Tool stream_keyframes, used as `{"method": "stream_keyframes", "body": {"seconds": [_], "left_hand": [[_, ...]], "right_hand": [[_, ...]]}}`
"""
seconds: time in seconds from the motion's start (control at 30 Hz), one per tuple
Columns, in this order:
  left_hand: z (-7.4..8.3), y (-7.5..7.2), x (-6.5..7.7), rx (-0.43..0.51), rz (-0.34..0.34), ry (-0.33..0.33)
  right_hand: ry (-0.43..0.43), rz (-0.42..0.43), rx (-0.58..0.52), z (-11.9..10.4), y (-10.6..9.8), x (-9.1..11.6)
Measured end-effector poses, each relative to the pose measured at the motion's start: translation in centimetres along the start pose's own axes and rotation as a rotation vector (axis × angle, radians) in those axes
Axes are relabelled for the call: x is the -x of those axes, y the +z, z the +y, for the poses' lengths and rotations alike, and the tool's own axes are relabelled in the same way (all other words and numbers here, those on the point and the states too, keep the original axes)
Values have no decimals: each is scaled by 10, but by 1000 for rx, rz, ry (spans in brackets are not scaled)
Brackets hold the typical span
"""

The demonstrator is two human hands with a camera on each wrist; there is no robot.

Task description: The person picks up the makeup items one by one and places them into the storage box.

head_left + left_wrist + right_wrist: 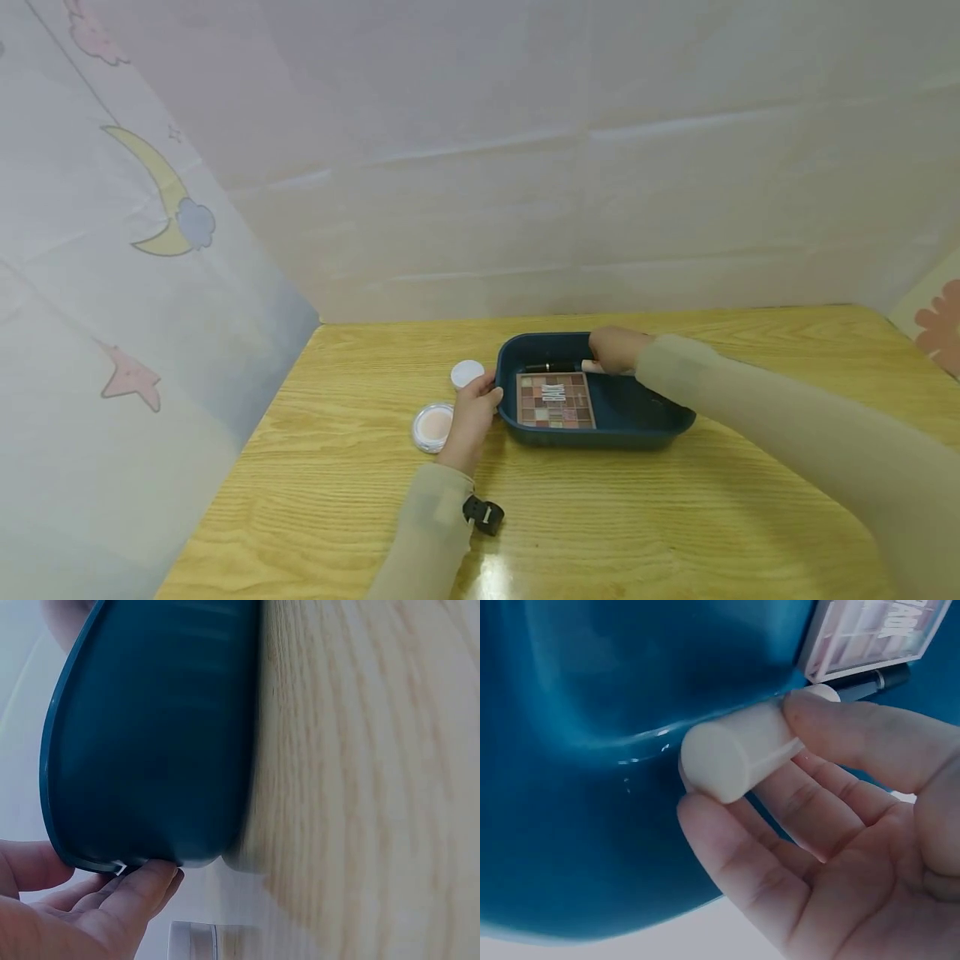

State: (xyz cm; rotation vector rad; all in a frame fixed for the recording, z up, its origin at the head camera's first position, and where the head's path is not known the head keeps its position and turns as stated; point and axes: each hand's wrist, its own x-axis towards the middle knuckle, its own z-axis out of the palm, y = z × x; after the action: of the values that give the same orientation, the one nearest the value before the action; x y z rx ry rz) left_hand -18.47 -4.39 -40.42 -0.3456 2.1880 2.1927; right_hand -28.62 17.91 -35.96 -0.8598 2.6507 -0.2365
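Inside that tray (630,408): right hand (617,348) pinches tube (731,754); loosening might drop it.
Rim (45,765): left hand (471,417) grips; tugging might tilt.

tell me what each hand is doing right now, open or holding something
Left hand: closed, gripping the end of the blue tray.
Right hand: closed, holding a pale cylindrical tube.

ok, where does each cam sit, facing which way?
Head: on head, facing forward-down at the blue tray; left grip, right grip, sleeves show.
Left wrist: on it, facing blue tray's outer wall; left grip shows, blurred skin upper left.
Right wrist: on it, facing into the blue tray; right grip holding a pale tube.
Head and right wrist share the palette.
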Motion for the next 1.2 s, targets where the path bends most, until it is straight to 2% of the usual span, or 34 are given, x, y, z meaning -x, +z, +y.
{"method": "stream_keyframes", "body": {"seconds": [0.27, 0.47, 0.7, 0.93, 1.2], "left_hand": [[5, 2, 4, 12, -21, -11], [6, 4, 4, 19, -23, -20], [3, 5, 2, 17, -25, 4], [2, 6, 3, 28, -35, 13], [2, 5, 3, 29, -39, 8]], "right_hand": [[-3, 0, 51, -3, 3, -2], [0, 25, 94, 5, 12, -11], [-3, 53, 136, 7, 14, -15], [-14, 54, 117, 8, 18, -17], [-37, 78, 57, -1, 14, -10]]}}
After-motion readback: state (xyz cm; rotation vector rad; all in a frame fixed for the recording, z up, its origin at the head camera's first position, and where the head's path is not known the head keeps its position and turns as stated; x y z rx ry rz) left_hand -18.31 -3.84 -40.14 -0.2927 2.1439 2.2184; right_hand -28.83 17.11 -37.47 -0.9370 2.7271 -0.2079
